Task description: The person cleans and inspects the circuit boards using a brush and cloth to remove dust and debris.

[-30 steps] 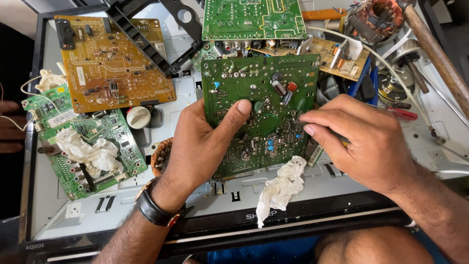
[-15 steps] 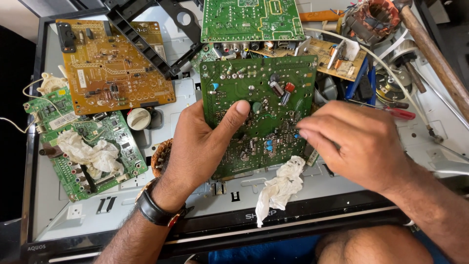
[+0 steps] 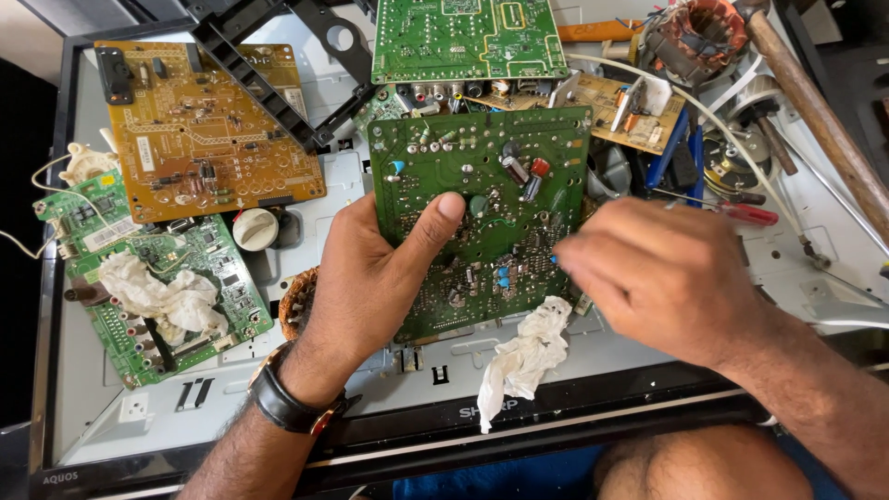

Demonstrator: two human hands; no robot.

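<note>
Since the earlier frames the right hand point(image 3: 662, 278) has lifted slightly off the green circuit board point(image 3: 482, 218) and blurs in motion at the board's right edge; whether its grip holds anything cannot be told. The left hand point(image 3: 370, 278) has kept its grip closed on the board's lower left edge, thumb pressed across the face. The board sits tilted over the middle of the grey panel point(image 3: 185, 398). Open room lies only along the panel's near edge. A crumpled white cloth point(image 3: 528, 356) lies just below the board; an orange board point(image 3: 199, 130), a black plastic frame point(image 3: 269, 65) and a red-handled screwdriver point(image 3: 745, 213) crowd the far side.
</note>
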